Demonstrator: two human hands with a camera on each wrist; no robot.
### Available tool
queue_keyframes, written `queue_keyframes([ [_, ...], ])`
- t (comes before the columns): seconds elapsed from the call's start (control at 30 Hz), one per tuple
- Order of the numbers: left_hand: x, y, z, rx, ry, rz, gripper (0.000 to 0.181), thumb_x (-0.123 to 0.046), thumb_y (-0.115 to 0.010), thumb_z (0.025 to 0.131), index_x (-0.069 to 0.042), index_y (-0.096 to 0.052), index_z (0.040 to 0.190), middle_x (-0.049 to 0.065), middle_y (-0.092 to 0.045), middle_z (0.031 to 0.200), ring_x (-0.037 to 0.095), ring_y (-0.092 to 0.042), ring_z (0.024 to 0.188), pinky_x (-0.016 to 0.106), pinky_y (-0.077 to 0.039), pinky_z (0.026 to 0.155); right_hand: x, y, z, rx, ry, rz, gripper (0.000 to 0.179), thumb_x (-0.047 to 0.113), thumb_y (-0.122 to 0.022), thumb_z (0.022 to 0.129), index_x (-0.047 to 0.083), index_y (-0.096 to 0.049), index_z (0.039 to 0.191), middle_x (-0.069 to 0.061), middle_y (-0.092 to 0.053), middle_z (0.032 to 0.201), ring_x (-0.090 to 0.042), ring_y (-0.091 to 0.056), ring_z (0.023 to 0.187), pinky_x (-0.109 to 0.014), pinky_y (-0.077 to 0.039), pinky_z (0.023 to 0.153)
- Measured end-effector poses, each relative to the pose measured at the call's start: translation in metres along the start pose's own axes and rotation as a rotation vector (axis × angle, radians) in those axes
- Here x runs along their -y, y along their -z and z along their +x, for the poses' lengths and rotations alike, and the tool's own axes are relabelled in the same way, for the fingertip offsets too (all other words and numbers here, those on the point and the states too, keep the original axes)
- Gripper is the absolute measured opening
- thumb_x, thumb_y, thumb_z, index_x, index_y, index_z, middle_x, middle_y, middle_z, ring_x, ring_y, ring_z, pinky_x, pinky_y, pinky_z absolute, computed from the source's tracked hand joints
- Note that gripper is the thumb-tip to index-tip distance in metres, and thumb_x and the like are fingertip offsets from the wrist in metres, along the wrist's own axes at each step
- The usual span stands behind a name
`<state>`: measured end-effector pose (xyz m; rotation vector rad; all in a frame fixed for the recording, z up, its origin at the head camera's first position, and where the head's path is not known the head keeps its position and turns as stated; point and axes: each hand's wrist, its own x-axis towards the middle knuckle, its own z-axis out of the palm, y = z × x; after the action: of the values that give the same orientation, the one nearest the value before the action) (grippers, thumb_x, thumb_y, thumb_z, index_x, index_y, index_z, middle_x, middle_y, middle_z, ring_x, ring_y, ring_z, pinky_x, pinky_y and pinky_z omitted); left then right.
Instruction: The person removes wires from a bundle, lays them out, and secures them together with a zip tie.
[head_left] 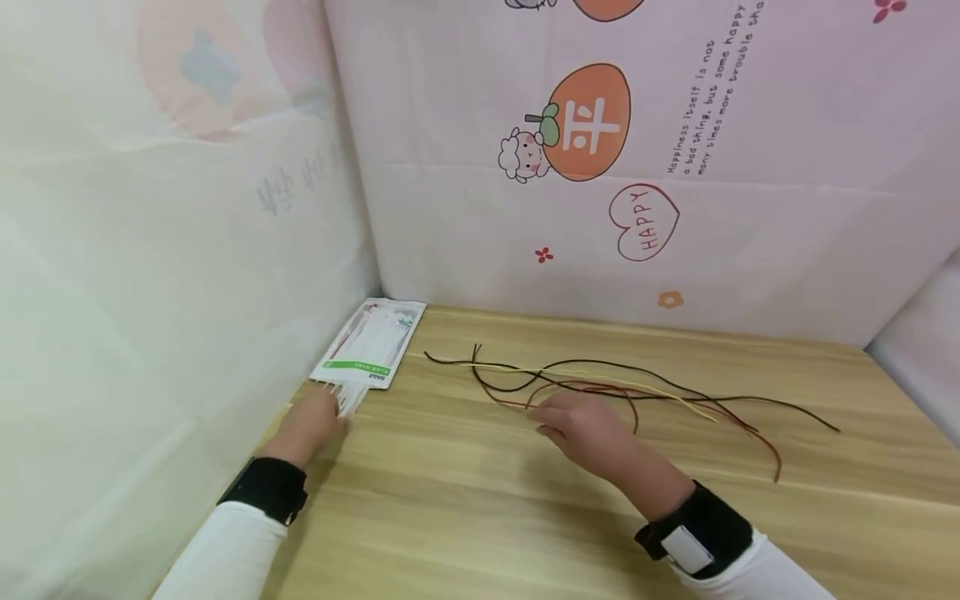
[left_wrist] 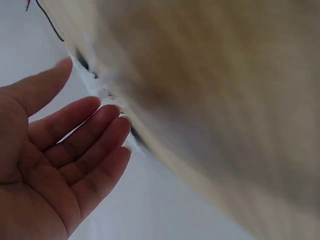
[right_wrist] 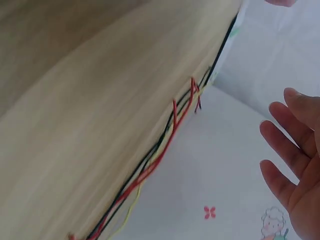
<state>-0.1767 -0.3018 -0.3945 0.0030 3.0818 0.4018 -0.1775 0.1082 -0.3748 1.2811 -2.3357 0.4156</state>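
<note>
In the head view my left hand (head_left: 306,427) is low over the table at the near end of a flat plastic packet (head_left: 369,343) with a green band. Thin white strips (head_left: 352,400) that look like cable ties stick out of it beside the fingers. The left wrist view has this hand's fingers loosely bent, holding nothing. My right hand (head_left: 588,435) hovers by the near side of several loose wires, black (head_left: 795,405), red (head_left: 777,467) and yellow (head_left: 678,397). From the right wrist, its fingers look relaxed, apart from the wires (right_wrist: 165,145).
The wood-grain table (head_left: 480,517) meets a printed cloth wall (head_left: 465,208) at the back and a pale cloth wall (head_left: 187,317) on the left. The packet lies in that corner. A further cloth wall (head_left: 918,333) stands at the right.
</note>
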Motion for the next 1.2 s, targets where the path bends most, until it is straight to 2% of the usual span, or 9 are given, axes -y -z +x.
queue_keyframes([
  [0.1,0.007,-0.005,-0.003,0.021,0.007,-0.017,0.024,-0.012,-0.072,0.083,-0.001,-0.057,0.068,0.007,-0.055,0.067,0.022,-0.050,0.060,0.038,-0.044,0.058,0.010,-0.009,0.008,0.083,-0.005,0.017,0.022,0.007,-0.076,0.082,0.008,-0.074,0.104,-0.004,-0.071,0.098,-0.019,-0.067,0.089,-0.032,-0.054,0.076],
  [0.23,0.004,-0.002,-0.004,0.028,0.007,0.005,0.021,-0.011,-0.070,0.084,-0.002,-0.059,0.070,0.008,-0.057,0.069,0.022,-0.053,0.063,0.041,-0.047,0.062,0.021,-0.018,0.023,0.175,0.017,0.027,0.022,0.011,-0.074,0.085,0.010,-0.073,0.107,-0.003,-0.071,0.101,-0.018,-0.066,0.093,-0.033,-0.053,0.080],
  [0.37,-0.001,0.003,-0.004,0.057,0.038,0.015,0.017,-0.006,-0.067,0.085,-0.001,-0.059,0.071,0.009,-0.059,0.071,0.024,-0.056,0.065,0.043,-0.049,0.065,0.030,-0.028,0.037,0.177,0.078,0.028,0.022,0.011,-0.075,0.083,0.011,-0.073,0.105,-0.001,-0.071,0.099,-0.016,-0.067,0.092,-0.030,-0.053,0.080],
  [0.47,-0.002,0.003,-0.003,0.075,0.064,0.031,0.016,-0.004,-0.063,0.083,-0.002,-0.057,0.068,0.009,-0.059,0.069,0.024,-0.056,0.063,0.042,-0.049,0.063,0.036,-0.036,0.047,0.168,0.112,0.025,0.021,0.011,-0.076,0.082,0.011,-0.074,0.103,0.000,-0.071,0.097,-0.014,-0.067,0.090,-0.028,-0.053,0.079],
  [0.67,0.000,-0.001,-0.001,0.087,0.066,0.046,0.013,-0.001,-0.057,0.084,-0.003,-0.056,0.071,0.010,-0.060,0.072,0.025,-0.058,0.066,0.042,-0.050,0.063,0.045,-0.047,0.058,0.195,0.121,0.028,0.020,0.013,-0.075,0.084,0.013,-0.073,0.103,0.002,-0.070,0.097,-0.013,-0.066,0.091,-0.028,-0.052,0.080],
  [0.73,0.003,-0.004,-0.001,0.059,0.053,0.052,0.011,-0.002,-0.057,0.085,-0.003,-0.057,0.074,0.010,-0.060,0.073,0.026,-0.059,0.068,0.043,-0.050,0.063,0.046,-0.049,0.058,0.198,0.120,0.018,0.019,0.013,-0.075,0.084,0.014,-0.073,0.103,0.002,-0.070,0.097,-0.013,-0.066,0.091,-0.027,-0.052,0.079],
  [0.87,0.002,-0.004,-0.007,-0.027,0.080,-0.028,0.009,-0.004,-0.054,0.087,-0.002,-0.055,0.078,0.009,-0.056,0.072,0.025,-0.054,0.065,0.041,-0.046,0.059,0.046,-0.047,0.056,0.198,0.113,0.024,0.019,0.012,-0.075,0.083,0.012,-0.073,0.103,0.001,-0.070,0.096,-0.015,-0.066,0.091,-0.030,-0.052,0.080],
  [1.07,-0.018,0.008,-0.022,-0.238,0.117,-0.182,0.016,-0.007,-0.050,0.091,-0.005,-0.051,0.075,0.006,-0.047,0.063,0.020,-0.044,0.055,0.033,-0.035,0.050,0.042,-0.043,0.051,0.169,0.100,0.039,0.019,0.012,-0.074,0.084,0.011,-0.073,0.103,0.000,-0.070,0.096,-0.016,-0.066,0.090,-0.033,-0.052,0.080],
  [1.2,-0.031,0.016,-0.033,-0.324,0.112,-0.244,0.015,-0.011,-0.054,0.091,-0.004,-0.055,0.079,0.005,-0.050,0.064,0.019,-0.045,0.056,0.031,-0.035,0.052,0.039,-0.042,0.047,0.146,0.086,0.047,0.018,0.012,-0.074,0.084,0.011,-0.073,0.102,0.000,-0.070,0.095,-0.017,-0.066,0.089,-0.033,-0.053,0.078],
])
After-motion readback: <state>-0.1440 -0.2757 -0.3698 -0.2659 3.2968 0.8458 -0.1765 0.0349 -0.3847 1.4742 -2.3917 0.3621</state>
